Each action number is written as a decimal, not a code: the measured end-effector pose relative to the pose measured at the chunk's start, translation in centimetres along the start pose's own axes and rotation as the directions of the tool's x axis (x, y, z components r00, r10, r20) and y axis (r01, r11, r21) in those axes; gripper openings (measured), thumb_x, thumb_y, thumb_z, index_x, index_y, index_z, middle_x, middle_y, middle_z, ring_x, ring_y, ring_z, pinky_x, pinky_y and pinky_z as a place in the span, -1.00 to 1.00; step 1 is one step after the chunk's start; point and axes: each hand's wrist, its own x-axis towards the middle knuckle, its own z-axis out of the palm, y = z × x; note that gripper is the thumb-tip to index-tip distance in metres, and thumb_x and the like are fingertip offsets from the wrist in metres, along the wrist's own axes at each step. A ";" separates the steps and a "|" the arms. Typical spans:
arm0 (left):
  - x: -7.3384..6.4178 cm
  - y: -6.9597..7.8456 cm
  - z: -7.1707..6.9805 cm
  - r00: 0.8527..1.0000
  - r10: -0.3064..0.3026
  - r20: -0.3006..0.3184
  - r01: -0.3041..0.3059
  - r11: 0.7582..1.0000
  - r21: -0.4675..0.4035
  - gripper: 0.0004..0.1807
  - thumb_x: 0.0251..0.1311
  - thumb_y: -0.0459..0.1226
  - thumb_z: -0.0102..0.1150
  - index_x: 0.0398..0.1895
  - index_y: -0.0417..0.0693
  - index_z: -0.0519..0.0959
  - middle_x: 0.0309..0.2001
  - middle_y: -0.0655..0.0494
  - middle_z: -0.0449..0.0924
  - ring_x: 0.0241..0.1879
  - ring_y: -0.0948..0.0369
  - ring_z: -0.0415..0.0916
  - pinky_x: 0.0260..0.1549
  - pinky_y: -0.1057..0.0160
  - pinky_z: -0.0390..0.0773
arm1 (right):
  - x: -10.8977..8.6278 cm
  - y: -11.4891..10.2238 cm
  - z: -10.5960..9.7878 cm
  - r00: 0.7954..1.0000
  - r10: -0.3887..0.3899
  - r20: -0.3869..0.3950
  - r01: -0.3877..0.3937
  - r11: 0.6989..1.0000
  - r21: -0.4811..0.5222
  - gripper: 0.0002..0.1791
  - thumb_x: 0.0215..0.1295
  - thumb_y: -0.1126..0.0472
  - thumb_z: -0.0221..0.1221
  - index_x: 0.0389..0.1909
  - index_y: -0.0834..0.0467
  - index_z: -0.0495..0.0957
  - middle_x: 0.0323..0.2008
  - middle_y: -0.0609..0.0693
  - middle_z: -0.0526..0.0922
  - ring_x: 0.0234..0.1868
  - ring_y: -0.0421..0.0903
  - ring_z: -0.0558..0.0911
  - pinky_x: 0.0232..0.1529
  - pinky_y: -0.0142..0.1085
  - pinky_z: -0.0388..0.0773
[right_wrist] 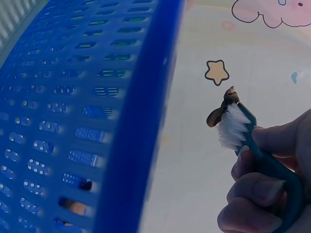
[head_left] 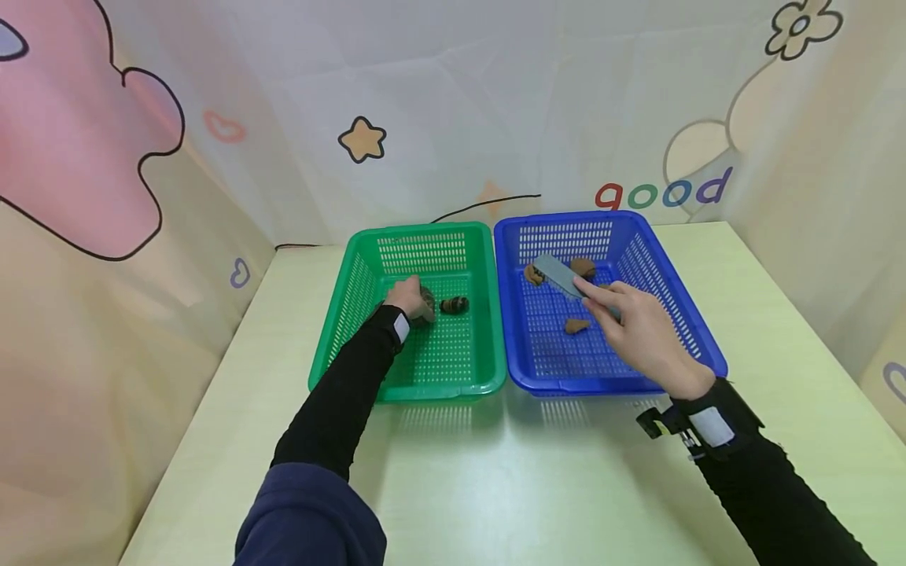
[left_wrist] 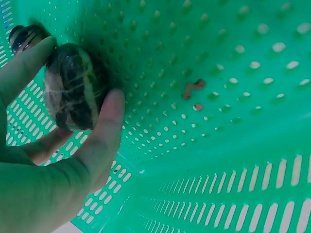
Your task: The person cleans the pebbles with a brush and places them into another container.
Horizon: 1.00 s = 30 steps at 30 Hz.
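Observation:
In the green basket (head_left: pixel 418 391), my left hand (head_left: pixel 408 297) grips a dark, rounded stone with pale veins (left_wrist: pixel 73 87), thumb and fingers set around its sides. Beside it lies a smaller dark striped stone (head_left: pixel 454 305). My right hand (head_left: pixel 647 334) holds a brush (head_left: pixel 559 275) by its teal handle over the blue basket (head_left: pixel 566 387). White bristles (right_wrist: pixel 232 128) show in the right wrist view, with a brown piece (right_wrist: pixel 226 108) against or behind them; I cannot tell which. Brown lumps (head_left: pixel 583 267) lie in the blue basket, including a small one (head_left: pixel 576 325) nearer me.
Both baskets stand side by side on a pale table (head_left: pixel 467 487), close to a printed curtain (head_left: pixel 453 118). Small reddish-brown crumbs (left_wrist: pixel 194 89) lie on the green basket's floor. Curtains also hang along the left and right sides.

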 end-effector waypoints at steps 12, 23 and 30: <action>14.8 -4.8 4.1 0.947 0.269 -0.173 -0.289 0.952 -0.100 -0.17 0.15 0.27 0.11 0.43 0.24 0.12 0.42 -0.04 0.16 0.52 -0.06 -0.13 0.42 -0.07 0.09 | 0.3 -0.5 -0.3 1.000 -0.024 -0.011 0.024 1.000 -0.006 -0.59 0.36 0.29 0.14 0.22 0.17 0.51 -0.54 0.01 0.39 -0.61 -0.19 0.24 -0.66 -0.45 0.14; 0.4 6.1 -1.3 0.820 0.541 -0.188 -0.572 0.760 -0.309 -0.42 0.35 0.20 -0.12 0.25 0.08 0.36 0.12 0.07 0.47 0.10 0.22 0.43 0.03 0.27 0.45 | 0.4 -0.9 -0.5 0.999 -0.037 -0.032 0.037 0.999 -0.004 -0.60 0.35 0.30 0.14 0.20 0.21 0.51 -0.58 0.00 0.32 -0.62 -0.17 0.23 -0.65 -0.44 0.13; -6.8 10.6 -2.9 0.819 0.551 -0.161 -0.571 0.754 -0.326 -0.52 0.49 0.00 -0.22 0.29 -0.03 0.40 0.15 0.00 0.52 0.12 0.12 0.49 0.09 0.20 0.48 | 0.5 -1.0 -0.5 0.999 -0.038 -0.032 0.038 0.999 0.009 -0.59 0.37 0.30 0.13 0.22 0.17 0.50 -0.56 0.02 0.36 -0.61 -0.15 0.25 -0.64 -0.44 0.13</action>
